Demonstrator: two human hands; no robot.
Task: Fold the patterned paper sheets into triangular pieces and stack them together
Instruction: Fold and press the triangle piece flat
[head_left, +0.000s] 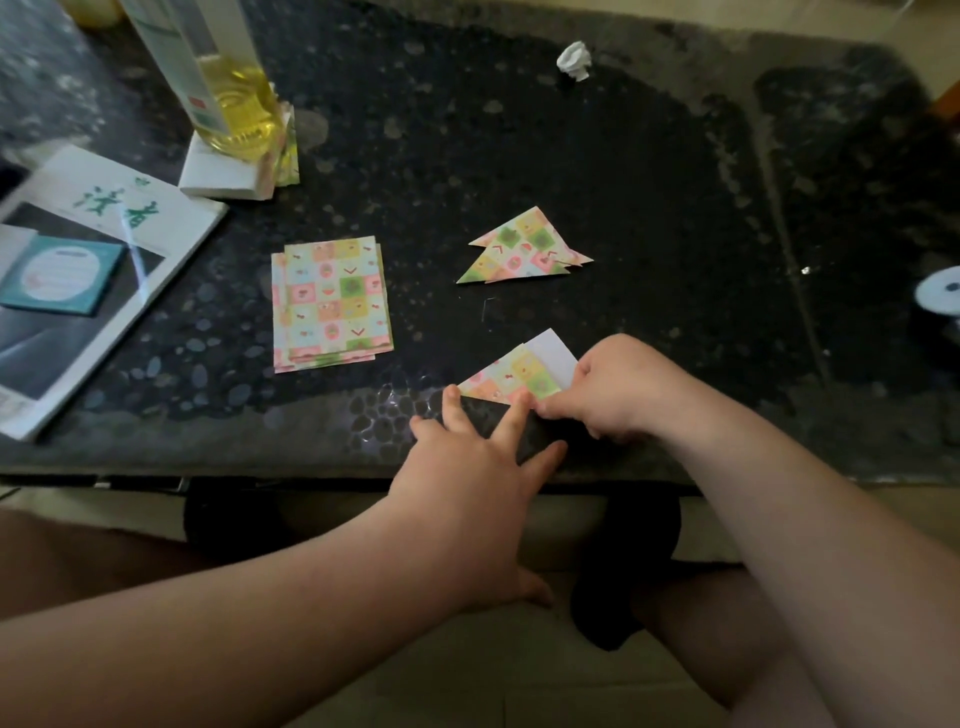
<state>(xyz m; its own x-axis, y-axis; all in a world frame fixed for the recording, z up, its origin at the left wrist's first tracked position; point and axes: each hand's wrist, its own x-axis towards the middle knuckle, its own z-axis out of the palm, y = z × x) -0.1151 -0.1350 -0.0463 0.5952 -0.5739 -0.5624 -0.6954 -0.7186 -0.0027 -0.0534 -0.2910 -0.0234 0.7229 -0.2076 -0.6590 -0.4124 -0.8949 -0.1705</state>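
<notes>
A partly folded patterned sheet (519, 371) lies near the table's front edge, its white back showing at the upper right. My left hand (478, 457) has its fingers spread straight, two fingertips pressing the sheet's lower edge. My right hand (618, 387) has curled fingers that pinch the sheet's right side. A stack of flat patterned sheets (332, 304) lies to the left. A small pile of folded triangular pieces (524, 249) sits farther back, in the middle of the table.
The dark speckled table (675, 208) also holds a bottle of yellow liquid (228, 88) on a white box, a magazine (93, 270) at far left, a crumpled white paper ball (574, 60) at the back and a white round object (940, 293) at right.
</notes>
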